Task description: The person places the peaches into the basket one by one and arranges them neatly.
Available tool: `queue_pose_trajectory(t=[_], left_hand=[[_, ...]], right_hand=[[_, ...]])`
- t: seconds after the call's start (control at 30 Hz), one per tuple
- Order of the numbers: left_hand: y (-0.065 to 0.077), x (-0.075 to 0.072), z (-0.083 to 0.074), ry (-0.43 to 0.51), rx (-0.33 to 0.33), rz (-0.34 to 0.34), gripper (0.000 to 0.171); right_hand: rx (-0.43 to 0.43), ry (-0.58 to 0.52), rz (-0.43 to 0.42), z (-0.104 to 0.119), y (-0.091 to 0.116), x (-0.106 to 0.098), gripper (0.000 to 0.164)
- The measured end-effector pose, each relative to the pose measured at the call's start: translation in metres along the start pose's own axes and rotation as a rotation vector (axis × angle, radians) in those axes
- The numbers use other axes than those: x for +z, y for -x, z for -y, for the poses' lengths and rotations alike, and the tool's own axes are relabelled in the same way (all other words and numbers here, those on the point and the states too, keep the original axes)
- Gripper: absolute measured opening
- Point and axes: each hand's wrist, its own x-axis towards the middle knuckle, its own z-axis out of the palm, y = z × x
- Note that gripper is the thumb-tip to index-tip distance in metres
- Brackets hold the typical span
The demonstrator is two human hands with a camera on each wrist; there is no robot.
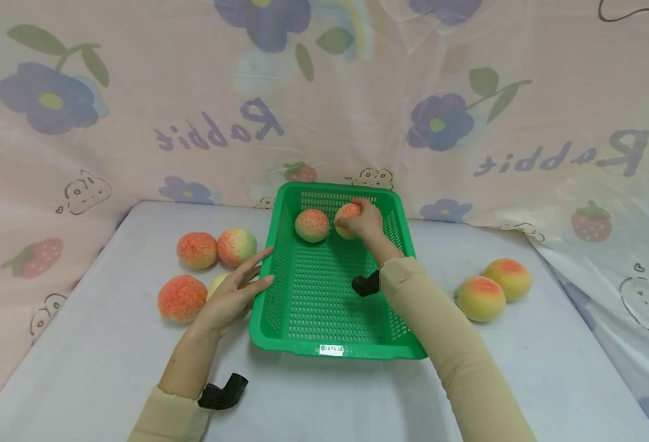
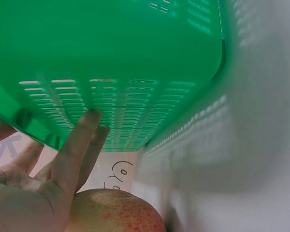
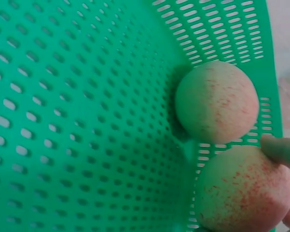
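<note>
A green basket (image 1: 326,294) stands on the bench (image 1: 556,362) and holds two peaches, both at its far end. The loose peach (image 1: 312,225) lies toward 11 o'clock; the gripped peach (image 3: 241,191) sits just beside it toward 1 o'clock, in the right hand (image 1: 367,222), whose fingers and thumb curl around it. The left hand (image 1: 234,301) is spread, fingers extended, at the basket's 9 o'clock side; the left wrist view shows fingertips against the slotted outer wall.

The right hand covers part of its peach, and the right sleeve (image 1: 446,331) hides some of the basket's rim from 3 to 5 o'clock. Of one pale yellow peach (image 1: 217,283) only a sliver shows behind the left hand. In the left wrist view a peach is cut off at 6 o'clock; which one, I cannot tell. The print on the white label (image 1: 331,350), at the rim's 6 o'clock, is hard to make out.

Eight peaches can be counted: two inside the basket; four outside toward 9 and 10 o'clock, including that sliver and three reddish peaches (image 1: 182,299); and two yellow peaches (image 1: 481,299), red-topped, toward 3 o'clock.
</note>
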Motion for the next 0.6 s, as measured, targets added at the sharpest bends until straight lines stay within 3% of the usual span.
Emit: queue_pose_trajectory(t=[0.6], left_hand=[[-0.002,-0.001,0.002,0.021,0.018,0.005,0.059]], right_hand=[[0.06,-0.001,0.07,-0.012,-0.009,0.015,0.068]])
